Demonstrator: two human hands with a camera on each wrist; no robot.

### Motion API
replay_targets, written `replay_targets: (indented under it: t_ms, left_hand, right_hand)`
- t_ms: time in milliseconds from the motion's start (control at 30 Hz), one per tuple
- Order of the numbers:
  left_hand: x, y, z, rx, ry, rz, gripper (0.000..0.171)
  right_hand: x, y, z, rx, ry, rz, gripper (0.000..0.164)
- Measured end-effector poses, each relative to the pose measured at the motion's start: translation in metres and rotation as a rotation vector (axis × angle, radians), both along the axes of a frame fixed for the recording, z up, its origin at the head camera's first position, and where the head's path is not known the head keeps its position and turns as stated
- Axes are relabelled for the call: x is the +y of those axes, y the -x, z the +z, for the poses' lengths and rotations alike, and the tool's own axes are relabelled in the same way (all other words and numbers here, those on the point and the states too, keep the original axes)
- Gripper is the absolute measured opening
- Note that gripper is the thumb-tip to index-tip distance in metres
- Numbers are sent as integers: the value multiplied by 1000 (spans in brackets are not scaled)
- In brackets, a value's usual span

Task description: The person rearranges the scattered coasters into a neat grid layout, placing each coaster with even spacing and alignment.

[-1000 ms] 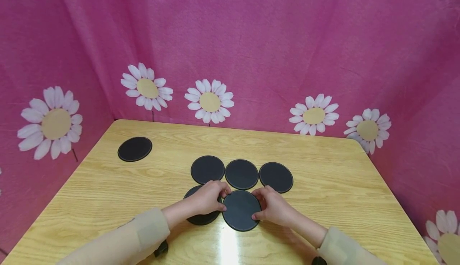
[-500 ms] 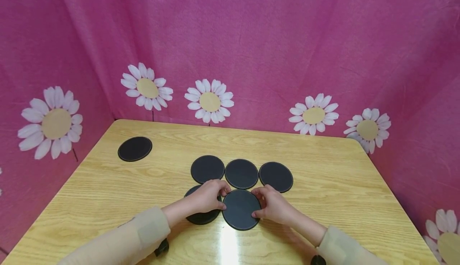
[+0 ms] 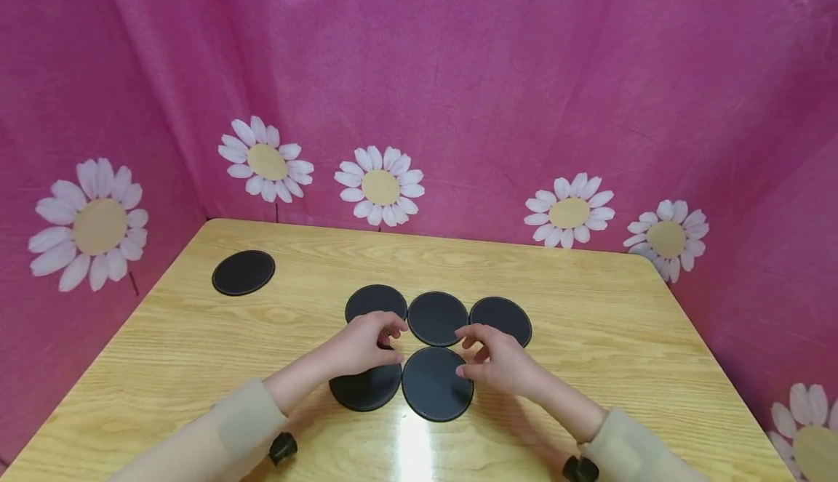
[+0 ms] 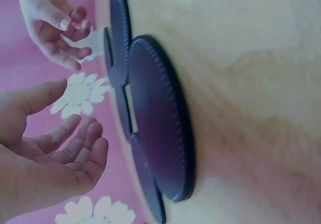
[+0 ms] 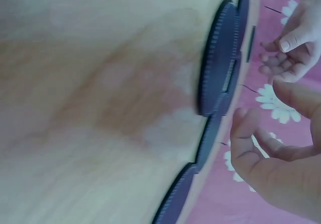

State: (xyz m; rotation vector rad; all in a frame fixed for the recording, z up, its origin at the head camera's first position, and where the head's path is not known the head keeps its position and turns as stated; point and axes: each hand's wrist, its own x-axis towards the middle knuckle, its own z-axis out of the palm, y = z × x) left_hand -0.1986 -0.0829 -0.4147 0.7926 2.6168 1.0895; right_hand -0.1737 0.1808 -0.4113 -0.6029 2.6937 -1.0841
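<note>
Three black round coasters with stitched rims lie side by side in a back row: a left one [image 3: 372, 299], a middle one [image 3: 437, 319] and a right one [image 3: 501, 313]. Two more form a front row, the front left coaster [image 3: 366, 390] and the front right coaster [image 3: 437, 391]. My left hand [image 3: 362, 344] hovers over the left coasters and partly hides them. Above the right edge of the front right coaster is my right hand [image 3: 503, 360]. Both wrist views show loosely bent fingers with nothing in them, apart from the coasters.
Another black coaster [image 3: 244, 272] lies alone at the far left of the wooden table [image 3: 589, 307]. Pink cloth [image 3: 458, 104] with white daisies encloses the table's back and sides. Light glares off the table near its front edge.
Both hands have let go of the front right coaster's edges and risen off it, the left hand also shifting a little left. The coasters keep their layout.
</note>
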Motion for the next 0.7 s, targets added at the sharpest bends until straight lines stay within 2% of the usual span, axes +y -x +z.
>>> replay_targets:
  t_ms: [133,333,533,700]
  left_hand:
    - [-9,-2,12,-20,-13,49,40]
    - [-24,-1,24,12,-39,115,43]
    - [-39,2,30,31,-75,193,46]
    - [-54,3,33,78,-110,246,50]
  right_hand:
    - [-6,2,9,2,35,13,48]
    - [-20,6,19,7,98,4,45]
    - [-40,12,26,22,207,1,46]
    - [-55,21,31,19,298,-2,53]
